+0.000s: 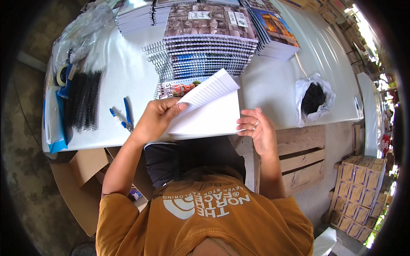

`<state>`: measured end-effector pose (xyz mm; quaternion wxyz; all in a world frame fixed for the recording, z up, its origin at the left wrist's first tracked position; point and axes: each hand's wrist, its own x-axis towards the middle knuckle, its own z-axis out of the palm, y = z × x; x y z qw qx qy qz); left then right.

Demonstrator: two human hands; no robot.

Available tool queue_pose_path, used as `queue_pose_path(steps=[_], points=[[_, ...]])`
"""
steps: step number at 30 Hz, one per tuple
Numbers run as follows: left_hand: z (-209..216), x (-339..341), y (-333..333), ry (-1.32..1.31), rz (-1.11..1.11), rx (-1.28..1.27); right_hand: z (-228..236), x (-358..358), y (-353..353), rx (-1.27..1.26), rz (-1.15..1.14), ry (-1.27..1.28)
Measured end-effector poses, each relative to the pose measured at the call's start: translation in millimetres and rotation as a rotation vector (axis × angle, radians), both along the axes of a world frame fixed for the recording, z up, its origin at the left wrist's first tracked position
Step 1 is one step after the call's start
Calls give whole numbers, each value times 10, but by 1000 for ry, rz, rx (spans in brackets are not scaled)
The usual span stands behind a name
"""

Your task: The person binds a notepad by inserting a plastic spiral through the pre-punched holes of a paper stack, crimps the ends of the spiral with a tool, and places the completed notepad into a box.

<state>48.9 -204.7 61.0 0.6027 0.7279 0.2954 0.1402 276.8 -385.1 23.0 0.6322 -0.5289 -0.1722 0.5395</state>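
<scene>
My left hand (160,117) is closed on a sheaf of notebook pages (213,115), thumb on top. The upper lined leaves curl up and over, with a blank white page below. Beside the right edge of the pages, my right hand (258,130) has its fingers stretched out and a ring on one; whether the fingertips touch the paper I cannot tell. Just beyond the pages stands a tall stack of spiral notebooks (211,47). A colourful cover (181,88) shows at its near side, partly hidden by the pages. Loose wire coils (160,64) stick out on the stack's left.
Pliers with blue handles (127,114) lie left of my left hand. Farther left are black spiral coils (87,100) and a blue tape dispenser (66,81). At right sits a white bag with black contents (300,100). More notebooks (275,32) stand at the back. Below the table is a cardboard box (70,187).
</scene>
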Motion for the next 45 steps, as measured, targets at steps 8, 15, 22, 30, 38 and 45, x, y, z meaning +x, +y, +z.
queue_pose_path(steps=[8, 15, 22, 30, 38, 45], points=[[-69, 39, -453, -114, -201, 1059, -177, 77, 394, 75, -7, 385], [-16, -22, -387, -240, 397, 267, -209, -40, 221, 10, -51, -450], [-194, 92, -417, -282, 367, 116, 389, -294, 181, 23, 215, -801], [-164, 51, -416, -307, 416, 44, 563, -264, 306, 8, 168, -1103], [-243, -59, -424, -200, 312, 429, 264, -27, 603, 99, -45, 148], [17, 10, -537, -16, 62, 1148, 213, 135, 619, 181, 180, 280]])
